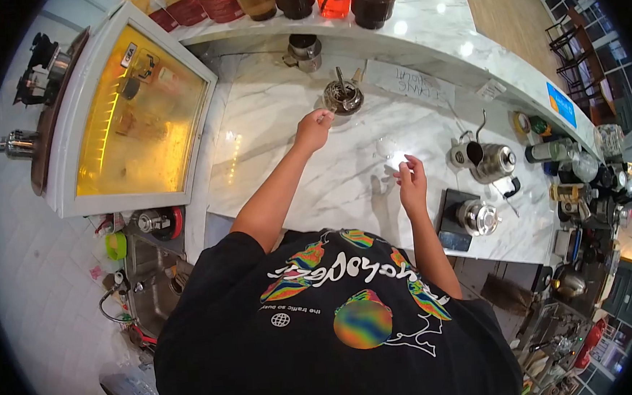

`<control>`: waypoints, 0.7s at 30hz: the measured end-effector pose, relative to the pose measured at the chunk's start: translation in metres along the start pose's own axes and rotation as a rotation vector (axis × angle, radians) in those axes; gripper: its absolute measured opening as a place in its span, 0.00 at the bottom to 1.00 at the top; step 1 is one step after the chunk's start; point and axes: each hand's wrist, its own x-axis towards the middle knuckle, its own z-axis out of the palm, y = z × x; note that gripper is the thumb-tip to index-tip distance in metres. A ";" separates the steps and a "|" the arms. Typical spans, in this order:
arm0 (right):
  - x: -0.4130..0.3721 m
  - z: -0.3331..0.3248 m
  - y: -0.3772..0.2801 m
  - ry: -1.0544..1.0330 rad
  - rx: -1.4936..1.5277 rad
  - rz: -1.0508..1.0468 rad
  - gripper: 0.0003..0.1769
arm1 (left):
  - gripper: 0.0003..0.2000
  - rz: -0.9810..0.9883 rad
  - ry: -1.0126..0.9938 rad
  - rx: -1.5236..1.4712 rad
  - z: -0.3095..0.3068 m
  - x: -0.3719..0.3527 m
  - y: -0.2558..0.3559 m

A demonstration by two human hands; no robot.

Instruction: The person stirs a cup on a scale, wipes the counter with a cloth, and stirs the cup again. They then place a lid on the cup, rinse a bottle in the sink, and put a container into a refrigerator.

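Note:
My left hand (314, 131) is closed, its fingertips pressed together beside a round glass container (343, 98) with dark contents and a metal utensil (340, 76) standing in it. Whether the fingers touch the glass or pinch something small, I cannot make out. My right hand (411, 184) is raised over the marble counter (279, 178), fingers loosely bent and apart, with nothing visible in it. A bright glare on the counter lies just beyond its fingertips.
A glowing yellow glass-front cabinet (137, 114) stands left. Right are a gooseneck kettle (495, 163), a small metal pitcher (463, 155) and a glass pot (476, 218) on a dark base. Cups (374, 4) line the raised ledge. Behind the container lies a handwritten paper (412, 83).

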 end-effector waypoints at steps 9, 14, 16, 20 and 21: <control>0.032 -0.002 -0.011 -0.077 0.060 0.022 0.20 | 0.15 -0.007 0.056 0.036 0.018 0.090 0.004; 0.033 -0.003 -0.023 -0.097 0.107 0.052 0.20 | 0.14 -0.043 0.090 -0.025 0.028 0.102 0.006; 0.033 -0.003 -0.025 -0.097 0.116 0.058 0.20 | 0.13 -0.080 0.077 -0.016 0.029 0.102 0.008; 0.035 -0.003 -0.026 -0.096 0.104 0.049 0.19 | 0.12 -0.067 0.090 0.010 0.030 0.101 0.008; 0.035 -0.003 -0.026 -0.097 0.099 0.047 0.19 | 0.13 -0.067 0.087 0.009 0.029 0.100 0.007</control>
